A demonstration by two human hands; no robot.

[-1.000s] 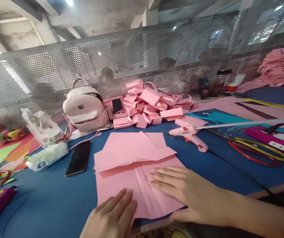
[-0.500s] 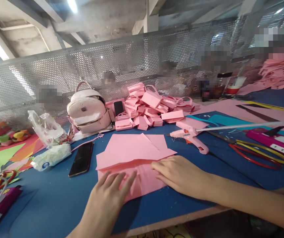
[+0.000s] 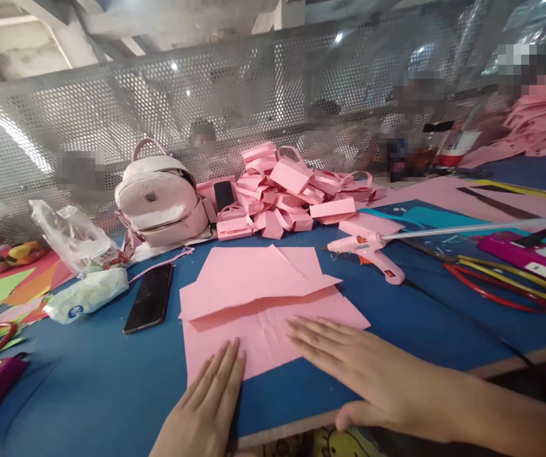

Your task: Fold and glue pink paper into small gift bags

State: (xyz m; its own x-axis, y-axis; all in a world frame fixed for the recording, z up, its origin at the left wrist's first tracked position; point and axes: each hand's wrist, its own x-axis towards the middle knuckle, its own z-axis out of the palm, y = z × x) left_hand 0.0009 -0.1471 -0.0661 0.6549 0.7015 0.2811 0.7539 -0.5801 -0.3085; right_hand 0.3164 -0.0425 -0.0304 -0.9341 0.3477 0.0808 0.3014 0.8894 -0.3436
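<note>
A folded pink paper sheet (image 3: pixel 254 279) lies on the blue tabletop (image 3: pixel 96 374), its upper layer lifted a little along a fold that runs across the middle. My left hand (image 3: pixel 211 387) rests flat on the sheet's lower left corner, fingers stretched out. Palm down, my right hand (image 3: pixel 349 362) touches the lower right part with its fingertips, thumb spread toward the table's front edge. Neither hand grips anything. Right of the paper lies a pink glue gun (image 3: pixel 372 251) with a long clear stick in its back.
Behind are a pale pink backpack (image 3: pixel 159 203) and a heap of pink paper bags (image 3: pixel 287 190). To the left lie a black phone (image 3: pixel 149 298) and a tissue pack (image 3: pixel 87 295); to the right, large scissors (image 3: pixel 506 279) and a purple power strip (image 3: pixel 530 254).
Both hands have moved toward the table's front edge, off the fold, and now lie flatter. More of the paper's lower layer shows. The view has tilted down slightly.
</note>
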